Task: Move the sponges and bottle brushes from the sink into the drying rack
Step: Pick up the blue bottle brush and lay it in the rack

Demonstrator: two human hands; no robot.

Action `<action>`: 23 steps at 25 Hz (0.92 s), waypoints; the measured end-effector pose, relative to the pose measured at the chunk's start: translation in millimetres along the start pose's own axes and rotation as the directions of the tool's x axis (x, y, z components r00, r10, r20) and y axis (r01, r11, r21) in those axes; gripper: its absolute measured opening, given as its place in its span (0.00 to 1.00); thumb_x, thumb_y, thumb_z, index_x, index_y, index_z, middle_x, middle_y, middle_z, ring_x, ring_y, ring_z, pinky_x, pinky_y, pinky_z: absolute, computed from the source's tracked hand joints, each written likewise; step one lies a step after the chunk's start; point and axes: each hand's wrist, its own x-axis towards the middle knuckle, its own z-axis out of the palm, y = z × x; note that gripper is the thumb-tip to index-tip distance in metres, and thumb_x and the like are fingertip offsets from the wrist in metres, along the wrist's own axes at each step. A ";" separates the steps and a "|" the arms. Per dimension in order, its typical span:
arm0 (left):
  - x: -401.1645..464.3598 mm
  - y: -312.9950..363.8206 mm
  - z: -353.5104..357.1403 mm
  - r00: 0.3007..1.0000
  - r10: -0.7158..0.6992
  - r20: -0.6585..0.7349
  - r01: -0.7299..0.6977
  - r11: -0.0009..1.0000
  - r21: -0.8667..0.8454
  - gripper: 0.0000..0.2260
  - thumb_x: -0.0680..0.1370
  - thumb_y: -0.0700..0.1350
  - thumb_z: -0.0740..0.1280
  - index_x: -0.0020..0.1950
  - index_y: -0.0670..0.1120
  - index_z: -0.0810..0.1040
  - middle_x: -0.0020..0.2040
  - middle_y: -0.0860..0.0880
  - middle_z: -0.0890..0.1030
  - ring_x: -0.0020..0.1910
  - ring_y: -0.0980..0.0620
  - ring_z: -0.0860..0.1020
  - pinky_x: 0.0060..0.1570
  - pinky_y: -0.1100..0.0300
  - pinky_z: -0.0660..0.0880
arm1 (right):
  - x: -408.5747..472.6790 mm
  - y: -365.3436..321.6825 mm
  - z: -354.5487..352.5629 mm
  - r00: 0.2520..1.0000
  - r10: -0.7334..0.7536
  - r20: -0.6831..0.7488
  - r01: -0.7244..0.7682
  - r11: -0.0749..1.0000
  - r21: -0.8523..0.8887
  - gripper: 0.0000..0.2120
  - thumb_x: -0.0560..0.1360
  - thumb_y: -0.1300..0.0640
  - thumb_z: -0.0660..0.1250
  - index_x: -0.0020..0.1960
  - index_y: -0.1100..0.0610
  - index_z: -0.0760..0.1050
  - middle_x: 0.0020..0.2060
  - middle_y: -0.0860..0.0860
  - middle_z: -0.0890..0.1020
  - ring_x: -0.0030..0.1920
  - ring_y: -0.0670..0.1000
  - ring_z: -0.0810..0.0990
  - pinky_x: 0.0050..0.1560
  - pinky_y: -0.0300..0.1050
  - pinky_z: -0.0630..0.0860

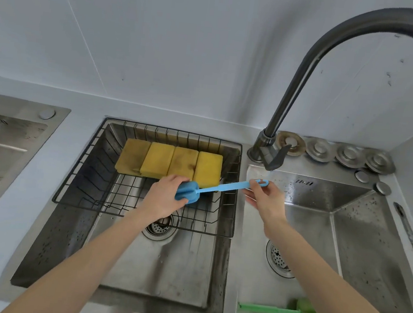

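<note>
A black wire drying rack (79, 168) spans the back of the left sink basin. Several yellow sponges (170, 161) lie side by side along its far end. Both hands hold a blue bottle brush (222, 187) above the rack. My left hand (165, 195) grips its blue foam head over the rack's floor. My right hand (262, 196) pinches the handle near its loop end, above the divider between the basins. A green bottle brush (283, 311) lies flat at the near end of the right sink basin (360, 236).
A dark curved faucet (312, 63) rises behind the right basin and arches overhead to the right. Round metal caps (333, 152) line the back ledge. The left basin (163, 261) shows its drain below the rack. Another sink (1, 132) sits at far left.
</note>
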 end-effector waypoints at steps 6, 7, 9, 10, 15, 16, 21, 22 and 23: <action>18.6 -7.3 17.1 0.999 -0.047 -0.011 0.047 0.999 0.027 0.23 0.75 0.45 0.66 0.68 0.46 0.66 0.65 0.45 0.71 0.64 0.46 0.69 0.66 0.49 0.65 | 20.9 14.9 2.4 0.998 0.056 -0.004 -0.056 0.998 -0.042 0.11 0.77 0.59 0.63 0.57 0.63 0.72 0.46 0.55 0.80 0.47 0.51 0.81 0.50 0.43 0.77; 20.4 -7.7 19.2 0.999 -0.049 -0.010 0.049 0.999 0.022 0.23 0.75 0.45 0.66 0.68 0.46 0.66 0.65 0.45 0.71 0.64 0.46 0.68 0.66 0.49 0.65 | 23.2 16.5 2.1 0.998 0.062 -0.004 -0.062 0.997 -0.040 0.12 0.77 0.59 0.63 0.57 0.63 0.72 0.47 0.55 0.80 0.47 0.51 0.81 0.50 0.43 0.77; 21.8 -8.1 23.7 0.998 -0.051 -0.028 0.051 0.999 0.009 0.23 0.74 0.44 0.67 0.68 0.45 0.66 0.65 0.44 0.69 0.65 0.46 0.67 0.66 0.50 0.65 | 27.4 19.5 1.2 0.997 0.074 -0.014 -0.074 0.996 -0.043 0.11 0.76 0.59 0.63 0.56 0.62 0.71 0.47 0.55 0.80 0.47 0.52 0.81 0.50 0.43 0.77; 21.5 -8.1 26.0 0.998 -0.052 -0.044 0.052 0.999 0.008 0.23 0.74 0.44 0.67 0.68 0.45 0.67 0.65 0.43 0.69 0.65 0.46 0.67 0.66 0.50 0.65 | 29.0 20.7 1.0 0.997 0.075 -0.016 -0.075 0.996 -0.040 0.09 0.76 0.59 0.63 0.55 0.61 0.71 0.47 0.55 0.80 0.47 0.52 0.81 0.49 0.42 0.77; 21.6 -8.9 28.8 0.996 -0.058 -0.071 0.060 0.998 0.025 0.24 0.73 0.45 0.68 0.68 0.46 0.66 0.65 0.43 0.69 0.65 0.46 0.66 0.66 0.50 0.65 | 32.0 21.5 3.3 0.997 0.065 -0.037 -0.067 0.996 -0.058 0.11 0.76 0.59 0.63 0.57 0.61 0.70 0.47 0.53 0.79 0.47 0.51 0.80 0.49 0.42 0.77; 21.3 -8.7 28.4 0.996 -0.060 -0.070 0.062 0.998 0.028 0.24 0.73 0.45 0.68 0.68 0.46 0.66 0.65 0.43 0.69 0.65 0.45 0.67 0.66 0.50 0.65 | 31.6 21.7 3.5 0.997 0.059 -0.044 -0.062 0.996 -0.070 0.13 0.76 0.59 0.63 0.59 0.61 0.69 0.47 0.53 0.78 0.47 0.51 0.80 0.49 0.43 0.77; 12.3 -3.7 26.3 0.995 -0.077 -0.061 0.079 0.996 0.029 0.27 0.73 0.46 0.68 0.70 0.45 0.64 0.68 0.43 0.67 0.68 0.45 0.64 0.68 0.49 0.62 | 26.8 26.5 -2.9 1.000 0.003 -0.031 -0.008 0.985 -0.170 0.17 0.76 0.60 0.64 0.64 0.60 0.66 0.49 0.52 0.77 0.49 0.53 0.79 0.53 0.47 0.77; 9.9 -2.0 25.3 0.995 -0.075 -0.062 0.077 0.997 0.031 0.27 0.73 0.46 0.68 0.70 0.45 0.63 0.68 0.43 0.67 0.68 0.44 0.64 0.68 0.49 0.62 | 26.2 27.6 -5.9 1.000 0.009 -0.029 -0.015 0.984 -0.179 0.19 0.76 0.60 0.64 0.64 0.59 0.65 0.49 0.52 0.77 0.49 0.53 0.79 0.56 0.49 0.78; 7.1 -0.1 24.0 0.996 -0.072 -0.061 0.074 0.997 0.032 0.27 0.73 0.47 0.68 0.70 0.45 0.63 0.68 0.43 0.67 0.68 0.45 0.64 0.68 0.50 0.62 | 25.9 28.8 -9.3 0.999 0.019 -0.027 -0.024 0.981 -0.192 0.20 0.75 0.60 0.65 0.65 0.59 0.65 0.49 0.52 0.77 0.50 0.53 0.78 0.58 0.52 0.77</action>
